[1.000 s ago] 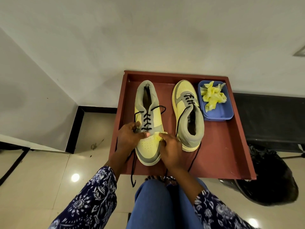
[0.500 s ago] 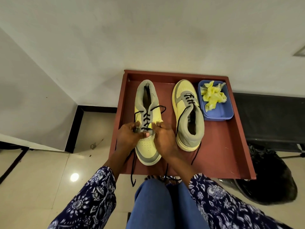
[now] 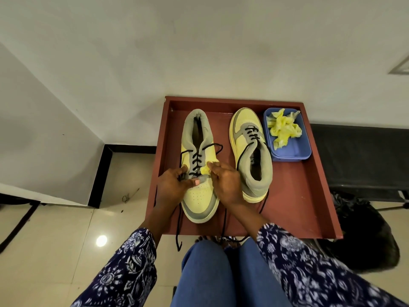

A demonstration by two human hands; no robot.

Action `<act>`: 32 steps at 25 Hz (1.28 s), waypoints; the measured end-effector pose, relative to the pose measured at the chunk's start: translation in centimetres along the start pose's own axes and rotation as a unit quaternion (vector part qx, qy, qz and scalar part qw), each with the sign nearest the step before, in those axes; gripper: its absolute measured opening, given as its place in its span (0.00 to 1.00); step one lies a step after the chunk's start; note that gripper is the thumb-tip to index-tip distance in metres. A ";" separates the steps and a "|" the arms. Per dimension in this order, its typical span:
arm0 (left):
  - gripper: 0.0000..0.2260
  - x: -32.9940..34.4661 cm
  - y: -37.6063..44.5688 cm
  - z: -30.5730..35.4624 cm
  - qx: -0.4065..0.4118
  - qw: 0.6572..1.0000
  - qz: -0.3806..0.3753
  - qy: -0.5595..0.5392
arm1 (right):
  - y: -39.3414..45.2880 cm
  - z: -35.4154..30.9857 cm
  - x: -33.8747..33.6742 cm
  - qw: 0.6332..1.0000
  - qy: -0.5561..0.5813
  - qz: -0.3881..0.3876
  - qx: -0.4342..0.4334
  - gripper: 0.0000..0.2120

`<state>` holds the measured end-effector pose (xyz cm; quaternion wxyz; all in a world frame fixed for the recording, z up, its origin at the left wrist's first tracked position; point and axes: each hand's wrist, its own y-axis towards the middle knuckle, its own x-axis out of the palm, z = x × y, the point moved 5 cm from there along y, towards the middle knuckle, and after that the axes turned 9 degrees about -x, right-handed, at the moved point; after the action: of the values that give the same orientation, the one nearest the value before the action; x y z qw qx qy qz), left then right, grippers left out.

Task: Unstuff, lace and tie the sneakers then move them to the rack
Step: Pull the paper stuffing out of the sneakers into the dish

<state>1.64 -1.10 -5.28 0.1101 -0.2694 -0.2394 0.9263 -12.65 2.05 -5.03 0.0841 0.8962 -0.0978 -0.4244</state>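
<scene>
Red tray [image 3: 294,209]: landmark; all places below are given relative to it.

Left sneaker [image 3: 200,196]: yellow and grey, in the tray's left half, toe toward the near rim, heel toward the far wall. Partly laced with a black lace [image 3: 195,161]; loose ends trail over the near rim and hang below it.

Right sneaker [image 3: 251,151]: same colours, at tray centre, just beside the first, reversed, with its toe toward the far wall. Its lace end also runs off the near rim.

Blue tub [image 3: 294,151]: far right corner of the tray, holding crumpled yellow stuffing [image 3: 284,129].

Left hand [image 3: 172,187]: on the left flank of the left sneaker, fingers curled round the shoe's side and the lace there, thumb laid across the vamp. Unchanged in place from a second ago.

Right hand [image 3: 228,182]: on the right flank of the same sneaker, fingers pinching a small yellow scrap [image 3: 204,170] at the lowest lace rows. A second ago this hand sat nearer the toe, holding the scrap beside the toe box; it now lies farther up the shoe, toward the tray's far wall.

Patterned sleeves and blue-clad knees: below the tray's near rim.
</scene>
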 end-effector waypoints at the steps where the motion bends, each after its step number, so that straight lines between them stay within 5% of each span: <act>1: 0.28 0.0 0.0 0.0 0.000 1.000 0.000 0.003 | 0.9 -0.1 -0.1 1.000 0.011 0.008 0.008 0.16; 7: 0.28 0.1 0.0 0.0 -0.001 1.000 0.000 0.001 | 3.4 -0.8 -0.2 0.999 -0.019 0.043 0.001 0.17; 16: 0.29 0.0 0.3 -0.5 -0.021 1.000 0.009 -0.013 | -1.5 0.6 0.1 0.996 -0.013 -0.055 0.069 0.18; 28: 0.27 -2.3 -1.3 -1.0 -0.038 0.997 0.033 0.063 | -5.8 -0.3 1.4 0.967 0.170 -0.035 0.184 0.15; 32: 0.22 -1.4 -1.8 0.6 0.032 0.991 0.085 0.102 | -6.3 0.7 2.4 0.936 0.241 0.009 0.257 0.13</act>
<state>2.56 -0.27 -3.32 0.0632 -0.3782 -0.1736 0.9071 -11.02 7.48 -8.71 -0.1248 0.9616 -0.1883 -0.1556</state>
